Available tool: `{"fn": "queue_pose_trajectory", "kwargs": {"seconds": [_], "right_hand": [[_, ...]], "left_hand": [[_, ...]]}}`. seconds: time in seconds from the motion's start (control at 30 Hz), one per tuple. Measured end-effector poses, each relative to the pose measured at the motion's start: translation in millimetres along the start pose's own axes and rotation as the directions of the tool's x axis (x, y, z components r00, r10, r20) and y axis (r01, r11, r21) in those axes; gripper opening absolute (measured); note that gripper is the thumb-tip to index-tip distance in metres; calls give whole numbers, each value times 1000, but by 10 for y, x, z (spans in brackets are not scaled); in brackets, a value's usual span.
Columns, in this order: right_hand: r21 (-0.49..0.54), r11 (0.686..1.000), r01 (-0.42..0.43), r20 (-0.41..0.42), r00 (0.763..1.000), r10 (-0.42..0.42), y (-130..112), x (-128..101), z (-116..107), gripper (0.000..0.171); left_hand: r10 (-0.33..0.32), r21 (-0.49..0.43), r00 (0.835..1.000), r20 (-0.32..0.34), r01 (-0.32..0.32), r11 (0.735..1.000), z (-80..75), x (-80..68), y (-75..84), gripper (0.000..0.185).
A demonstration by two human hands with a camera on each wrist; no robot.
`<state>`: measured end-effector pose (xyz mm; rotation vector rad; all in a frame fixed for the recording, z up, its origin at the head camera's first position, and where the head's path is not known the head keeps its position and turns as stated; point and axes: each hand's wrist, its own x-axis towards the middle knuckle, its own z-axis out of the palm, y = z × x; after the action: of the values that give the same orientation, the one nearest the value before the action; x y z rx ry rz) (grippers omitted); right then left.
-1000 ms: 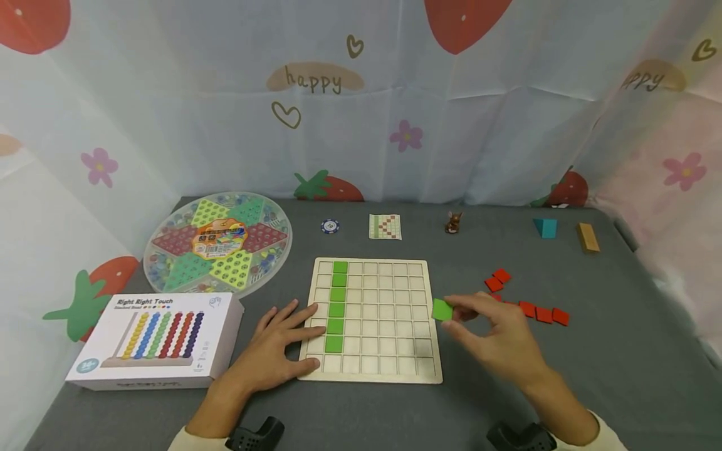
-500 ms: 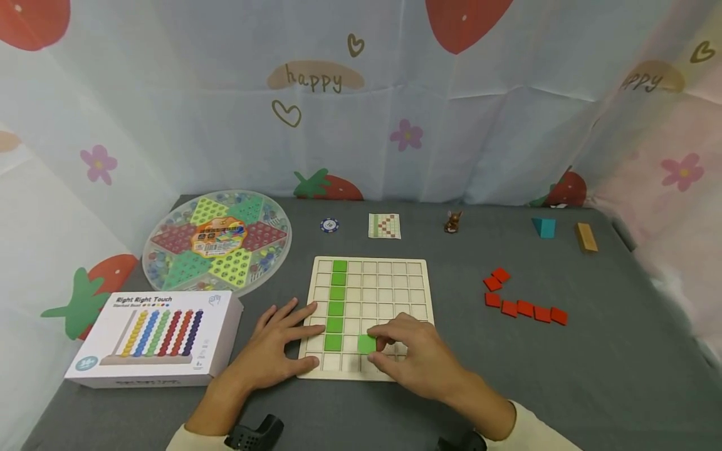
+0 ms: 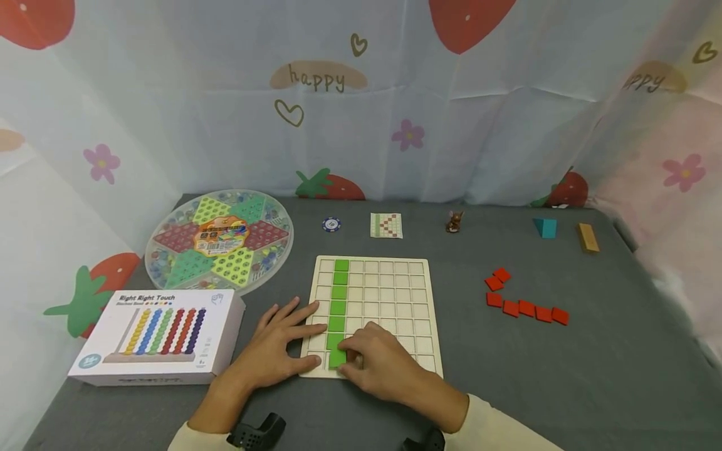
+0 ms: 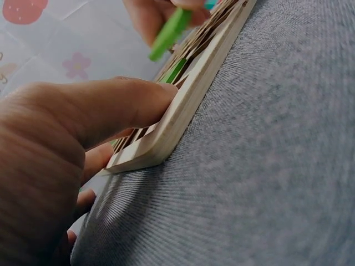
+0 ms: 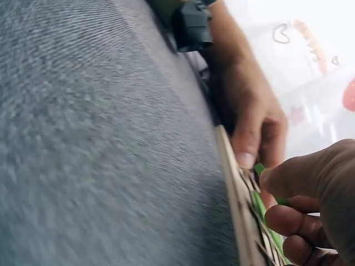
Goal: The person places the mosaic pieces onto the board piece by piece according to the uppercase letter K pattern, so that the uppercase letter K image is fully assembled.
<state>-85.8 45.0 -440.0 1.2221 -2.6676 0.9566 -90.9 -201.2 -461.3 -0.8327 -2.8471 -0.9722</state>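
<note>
A wooden grid board (image 3: pixel 395 294) lies on the grey cloth, with a column of green tiles (image 3: pixel 339 294) in its second file from the left. My right hand (image 3: pixel 375 366) pinches one more green tile (image 3: pixel 336 358) at the bottom of that column. The left wrist view shows this tile (image 4: pixel 168 34) still tilted above the board (image 4: pixel 188 105). My left hand (image 3: pixel 273 351) lies flat with straight fingers on the board's left edge, and a finger (image 4: pixel 100 113) presses against the rim. My right palm hides the lowest squares of the board.
Several red tiles (image 3: pixel 524 300) lie to the right of the board. A round checkers set (image 3: pixel 219 241) and an abacus box (image 3: pixel 158 335) stand at the left. Along the back are a chip (image 3: pixel 331 224), a pattern card (image 3: pixel 386 225), a small figure (image 3: pixel 453 221), a teal block (image 3: pixel 545 227) and a wooden block (image 3: pixel 587 238).
My right hand carried the green tile from the board's right side leftward across the lower rows to the bottom of the green column. The left hand stayed put.
</note>
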Motion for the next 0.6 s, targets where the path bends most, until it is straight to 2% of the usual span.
{"fn": "queue_pose_trajectory", "kwargs": {"seconds": [0.17, 0.43, 0.6], "right_hand": [[-84, 996, 14, 12, 1000, -13, -24, 9, 66, 22], [-130, 991, 29, -6, 1000, -30, -29, 25, 93, 22], [-122, 992, 28, -5, 1000, -29, -18, 21, 108, 22]], "left_hand": [[3, 4, 1000, 5, -3, 1000, 2, 14, 6, 52], [6, 2, 1000, 4, -6, 1000, 9, 14, -2, 52], [0, -4, 1000, 6, 0, 1000, 7, 5, -6, 52]]}}
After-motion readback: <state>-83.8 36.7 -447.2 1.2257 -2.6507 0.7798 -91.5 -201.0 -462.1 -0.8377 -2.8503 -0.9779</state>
